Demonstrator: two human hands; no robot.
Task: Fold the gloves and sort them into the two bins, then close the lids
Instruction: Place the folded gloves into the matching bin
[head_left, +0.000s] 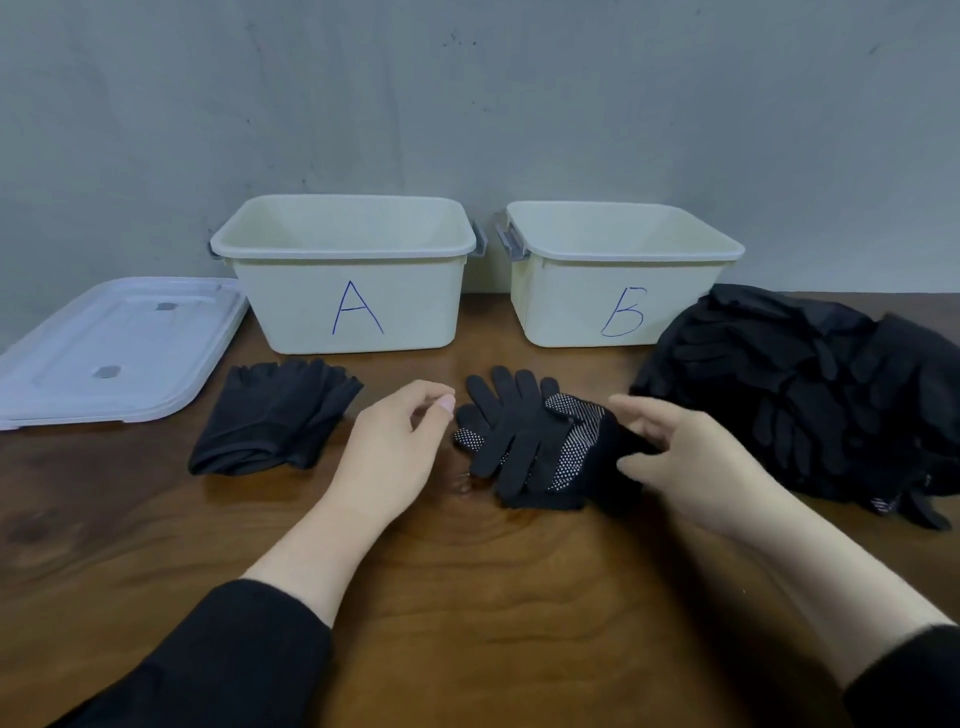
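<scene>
A grey wall backs a dark wooden surface (467, 597) where two cream bins stand side by side, bin A (348, 291) and bin B (613, 291), both open and, as far as their insides show, holding nothing. The clear lids (114, 353) lie stacked flat at the far left, out of the way until the sorting is done. In front of bin A rests a plain dark pair of gloves (275, 421), probably set there ready for that bin. At the right edge sits a heap of black gloves (810, 395) waiting their turn.

In the middle, in front of the gap between the bins, lies a dotted-grip pair of gloves (530, 441), fingers pointing left and away. The right hand (691, 467) grips its cuff end, thumb under and fingers curled over, seemingly anchoring it for a fold. The left hand (400, 447) hovers just beside the fingertips, loosely curled, thumb and forefinger nearly meeting, holding nothing.
</scene>
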